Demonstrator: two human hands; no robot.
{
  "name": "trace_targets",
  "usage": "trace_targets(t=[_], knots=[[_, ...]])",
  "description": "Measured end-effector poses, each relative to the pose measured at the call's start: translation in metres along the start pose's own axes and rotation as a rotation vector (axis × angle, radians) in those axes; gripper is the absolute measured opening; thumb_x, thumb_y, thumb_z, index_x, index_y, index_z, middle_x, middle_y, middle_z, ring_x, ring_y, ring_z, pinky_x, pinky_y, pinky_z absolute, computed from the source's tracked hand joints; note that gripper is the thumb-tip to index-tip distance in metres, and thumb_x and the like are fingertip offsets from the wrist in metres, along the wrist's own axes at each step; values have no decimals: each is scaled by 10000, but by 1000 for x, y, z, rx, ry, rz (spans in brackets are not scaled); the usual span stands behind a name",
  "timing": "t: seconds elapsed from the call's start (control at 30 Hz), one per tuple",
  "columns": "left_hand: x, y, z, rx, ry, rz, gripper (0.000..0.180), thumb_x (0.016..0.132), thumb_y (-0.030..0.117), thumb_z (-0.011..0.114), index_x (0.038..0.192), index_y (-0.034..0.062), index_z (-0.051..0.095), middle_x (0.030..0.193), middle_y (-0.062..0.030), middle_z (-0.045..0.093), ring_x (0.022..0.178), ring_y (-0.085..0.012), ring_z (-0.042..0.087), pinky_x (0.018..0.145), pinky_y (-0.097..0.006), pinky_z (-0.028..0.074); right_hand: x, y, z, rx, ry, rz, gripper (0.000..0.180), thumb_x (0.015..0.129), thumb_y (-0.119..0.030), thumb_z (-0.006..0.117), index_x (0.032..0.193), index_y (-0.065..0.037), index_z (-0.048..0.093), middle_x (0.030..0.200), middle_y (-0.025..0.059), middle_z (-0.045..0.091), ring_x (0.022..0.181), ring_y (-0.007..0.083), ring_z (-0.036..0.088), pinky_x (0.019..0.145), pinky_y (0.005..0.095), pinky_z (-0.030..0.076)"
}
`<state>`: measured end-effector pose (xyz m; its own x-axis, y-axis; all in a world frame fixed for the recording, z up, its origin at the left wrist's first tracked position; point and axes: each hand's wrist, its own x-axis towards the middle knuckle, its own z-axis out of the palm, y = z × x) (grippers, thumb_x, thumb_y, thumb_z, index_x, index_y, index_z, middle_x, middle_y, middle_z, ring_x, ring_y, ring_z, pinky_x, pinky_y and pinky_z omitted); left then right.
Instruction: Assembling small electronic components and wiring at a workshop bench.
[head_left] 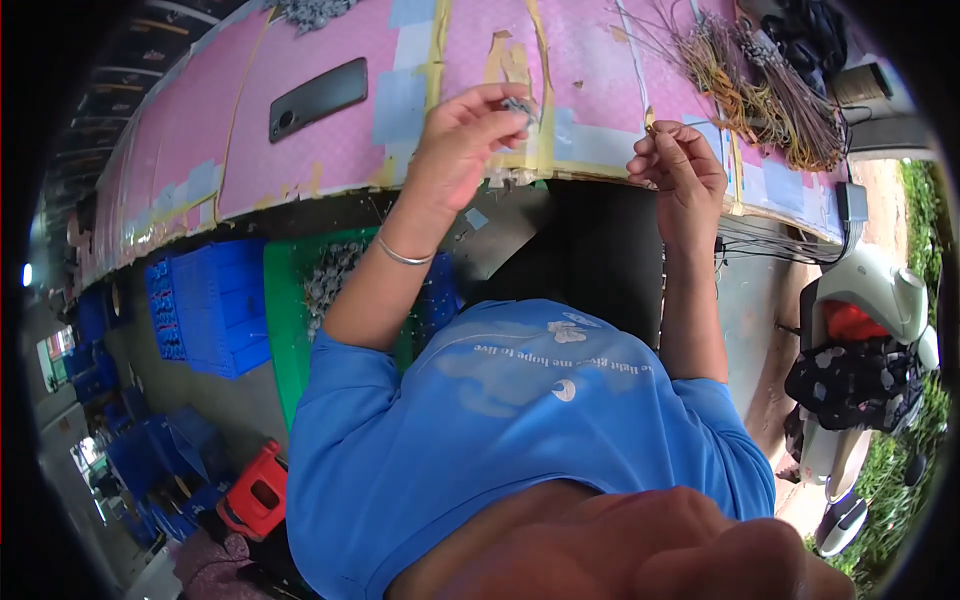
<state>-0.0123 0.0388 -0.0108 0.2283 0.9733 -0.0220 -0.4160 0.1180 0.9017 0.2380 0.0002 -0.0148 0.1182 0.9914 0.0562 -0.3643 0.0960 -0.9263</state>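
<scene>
At the near edge of the pink-covered, tape-patched surface (300, 172), both hands work just above the edge, well apart from each other. The left hand (462, 143) pinches a small grey piece (518, 106) between thumb and index finger, the other fingers loosely curled; its exact shape is too small to tell. The right hand (688, 172) is narrowed to a fingertip pinch on a slim brass-coloured piece (650, 122), which points away from the person. A thin white cord (636, 60) runs across the surface toward that piece; whether the two join, I cannot tell.

A heap of similar grey pieces (312, 12) lies at the far edge, and a dark smartphone (318, 100) rests left of the left hand. Beyond the right hand spreads a bundle of thin brown and yellowish wires (775, 105). Below the surface, a green bin (282, 335) holds more grey bits (335, 272).

The step in hand looks like fine handling of one small part per hand; the next move seems to call for steady, light pinches and careful alignment.
</scene>
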Motion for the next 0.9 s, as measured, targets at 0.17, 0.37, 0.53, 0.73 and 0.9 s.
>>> trace_targets(t=[0.17,0.37,0.53,0.73,0.9], knots=[[-33,-7,17,-124,-34,-65,307,866,33,653,1164,-39,628,916,-62,654,750,-133,648,675,-243,541,-23,-8,37,-25,-229,4,141,971,-75,561,1046,37,602,858,128,675,646,168,649,594,268,531],[-50,3,23,61,-120,-28,366,880,34,619,1236,-45,585,1075,-117,649,908,-169,669,665,-275,593,-40,-15,57,-219,-372,43,118,952,-45,583,1017,47,618,809,104,675,620,119,618,567,238,496],[-54,5,26,42,-72,18,331,865,6,628,1184,-78,598,1021,-138,662,854,-193,693,639,-284,613,-47,-14,54,-309,-361,102,96,946,-45,594,984,36,630,806,92,673,586,97,585,537,218,464],[-57,4,24,51,-22,1,279,930,54,568,1171,-77,611,987,-147,681,805,-219,713,643,-278,611,-63,-2,47,-249,-353,119,78,936,-35,610,977,32,606,834,107,684,671,132,660,610,240,539],[-60,1,29,-38,-50,0,281,970,103,542,1184,-64,614,995,-156,688,808,-243,721,660,-281,608,-69,17,42,-438,-427,-24,81,906,36,628,987,41,627,895,115,694,792,153,687,710,261,569]])
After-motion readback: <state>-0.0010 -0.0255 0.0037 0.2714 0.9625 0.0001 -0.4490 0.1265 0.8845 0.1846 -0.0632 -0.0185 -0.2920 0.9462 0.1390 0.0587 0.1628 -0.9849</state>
